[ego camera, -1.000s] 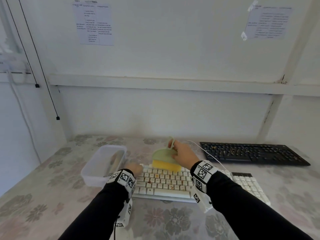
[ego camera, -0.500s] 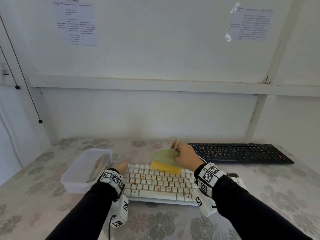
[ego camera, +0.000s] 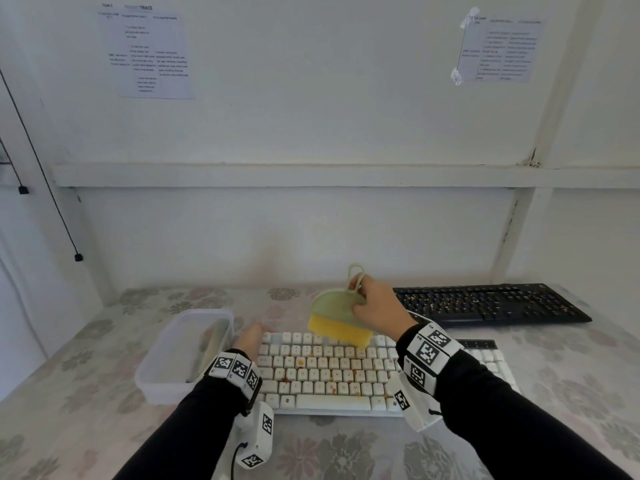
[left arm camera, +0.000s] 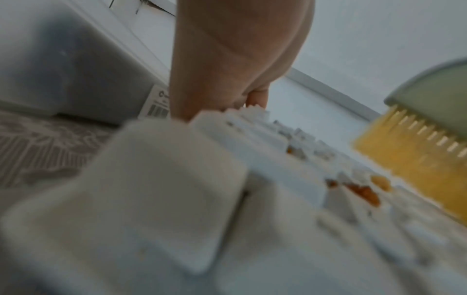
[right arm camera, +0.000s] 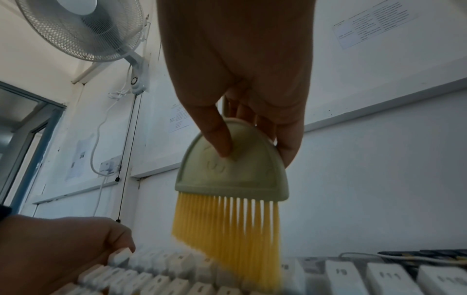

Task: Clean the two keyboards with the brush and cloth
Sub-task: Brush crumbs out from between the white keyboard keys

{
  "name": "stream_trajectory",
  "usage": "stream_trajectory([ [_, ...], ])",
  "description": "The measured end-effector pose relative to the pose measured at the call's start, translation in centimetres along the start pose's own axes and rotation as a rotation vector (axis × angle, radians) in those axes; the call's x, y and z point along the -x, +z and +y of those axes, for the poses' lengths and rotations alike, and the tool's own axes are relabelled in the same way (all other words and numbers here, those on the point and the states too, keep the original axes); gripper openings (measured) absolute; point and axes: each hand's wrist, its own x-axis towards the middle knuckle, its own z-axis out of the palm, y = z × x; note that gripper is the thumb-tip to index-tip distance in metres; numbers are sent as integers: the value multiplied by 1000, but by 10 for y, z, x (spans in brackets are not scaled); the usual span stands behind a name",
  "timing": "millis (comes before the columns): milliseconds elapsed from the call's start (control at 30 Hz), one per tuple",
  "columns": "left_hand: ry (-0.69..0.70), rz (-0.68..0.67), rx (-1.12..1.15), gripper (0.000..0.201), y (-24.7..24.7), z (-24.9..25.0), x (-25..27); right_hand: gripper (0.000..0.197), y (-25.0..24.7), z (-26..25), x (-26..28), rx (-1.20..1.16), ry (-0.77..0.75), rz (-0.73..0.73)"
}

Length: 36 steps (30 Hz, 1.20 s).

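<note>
A table (ego camera: pixel 86 403) with a flowered cover fills the lower part of the head view, set against a white wall (ego camera: pixel 311 133) that carries two taped sheets (ego camera: pixel 149 53). On the table, nearest the person, lies the white keyboard (ego camera: pixel 322 375), its keys spotted with brown and orange crumbs (left arm camera: pixel 364 191) around the middle rows. The black keyboard (ego camera: pixel 491 303) lies behind it and to the right, near the wall, apart from the white one, with pale specks scattered over its keys. A clear plastic tub (ego camera: pixel 183 355) stands just left of the white keyboard; something pale lies inside it, too blurred to name. A wall fan (right arm camera: pixel 83 30) shows high in the right wrist view. The left hand (ego camera: pixel 251 341) rests on the far left corner of the white keyboard, its fingers curling over the edge there and gripping it, beside the tub. The right hand (ego camera: pixel 375 311) grasps the brush (ego camera: pixel 337 317) by its pale green domed back, thumb (right arm camera: pixel 220 137) pressed on the near face and the other fingers wrapped behind. The brush has a small loop at the top and yellow bristles (right arm camera: pixel 227 239) pointing down; their tips touch the top key row of the white keyboard, right of the left hand.
</note>
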Motion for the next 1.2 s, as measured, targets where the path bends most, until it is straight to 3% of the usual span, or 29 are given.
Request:
stream_trajectory([
  [67,27,3,35,29,-3,-9,-15,30,0,-4,2,-30,4,47],
  [333,42,3,104,30,1,1,32,24,3,-16,11,-109,-20,206],
  [500,33,-5,169,29,7,1,45,24,7,-17,15,-100,-26,201],
  [867,138,-9,43,27,5,0,46,25,17,-22,17,52,-31,167],
  [1000,151,-10,39,27,4,0,44,25,18,-31,17,-14,-73,75],
  [1100,142,-20,65,26,3,2,46,22,20,-38,15,78,-113,11],
  [1200,142,-39,92,27,3,2,46,21,21,-50,16,94,-144,69],
])
